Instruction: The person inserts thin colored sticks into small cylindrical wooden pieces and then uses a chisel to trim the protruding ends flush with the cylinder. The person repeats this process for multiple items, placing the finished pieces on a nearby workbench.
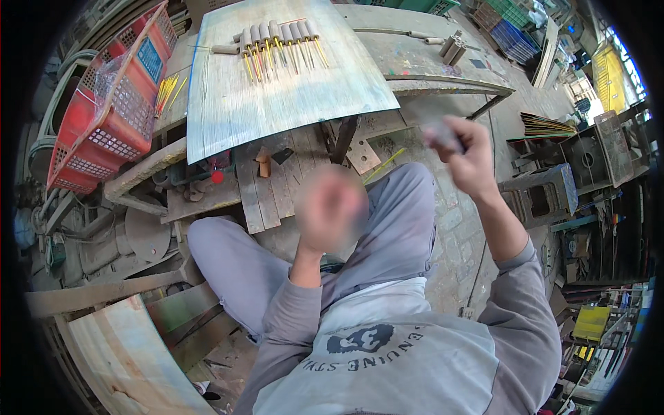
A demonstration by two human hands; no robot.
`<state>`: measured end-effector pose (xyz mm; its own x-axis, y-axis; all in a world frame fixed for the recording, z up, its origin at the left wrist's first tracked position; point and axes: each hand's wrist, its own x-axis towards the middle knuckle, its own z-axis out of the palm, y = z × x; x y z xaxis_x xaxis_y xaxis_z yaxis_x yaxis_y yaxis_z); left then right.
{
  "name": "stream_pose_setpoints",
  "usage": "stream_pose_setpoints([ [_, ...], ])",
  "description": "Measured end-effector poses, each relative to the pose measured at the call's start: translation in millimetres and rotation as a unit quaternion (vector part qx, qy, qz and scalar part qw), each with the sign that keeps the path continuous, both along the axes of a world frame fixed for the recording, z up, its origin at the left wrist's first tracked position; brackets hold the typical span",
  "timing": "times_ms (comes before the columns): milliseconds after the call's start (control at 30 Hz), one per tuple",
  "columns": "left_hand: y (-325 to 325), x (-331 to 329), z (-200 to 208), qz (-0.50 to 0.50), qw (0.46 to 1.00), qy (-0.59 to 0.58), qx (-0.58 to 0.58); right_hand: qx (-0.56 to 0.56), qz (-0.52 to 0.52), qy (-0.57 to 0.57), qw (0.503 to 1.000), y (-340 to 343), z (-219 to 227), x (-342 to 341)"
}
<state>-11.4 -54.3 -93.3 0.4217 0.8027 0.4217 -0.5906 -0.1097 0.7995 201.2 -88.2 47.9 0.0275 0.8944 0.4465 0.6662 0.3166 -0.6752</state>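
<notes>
My left hand (330, 207) is raised over my lap, in front of the bench; blur hides its fingers and anything in them. Off to the right, my right hand (470, 155) is lifted beside my right knee. Its fingers are closed round a small greyish thing (446, 136), too smeared to name. Ahead of me, a pale board (290, 104) lies on the bench. On it stretches a row of pale grey cylinders (274, 31) with thin yellow and red sticks coming out toward me. One more cylinder (225, 49) lies apart at the row's left.
A red plastic basket (111, 131) with clear plastic in it stands at the left, beside loose yellow sticks (168, 92). Several grey cylinders (453, 50) stand on the far right bench (415, 59). A stool (539, 194) sits at the right. Planks (259, 200) lie below the board.
</notes>
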Motion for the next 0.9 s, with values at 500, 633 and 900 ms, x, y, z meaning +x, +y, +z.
stream_pose_setpoints([
  [500,1,-4,1,-0.038,0.998,-0.035,-0.024,0.038,-0.092,0.195,0.976,-5,-10,-7],
  [633,-1,-5,1,-0.042,0.999,-0.020,-0.011,0.040,0.010,-0.169,0.985,-4,1,-8],
  [900,2,-4,-3,-0.027,0.999,-0.023,-0.025,0.076,-0.059,0.046,0.994,-8,9,-4],
])
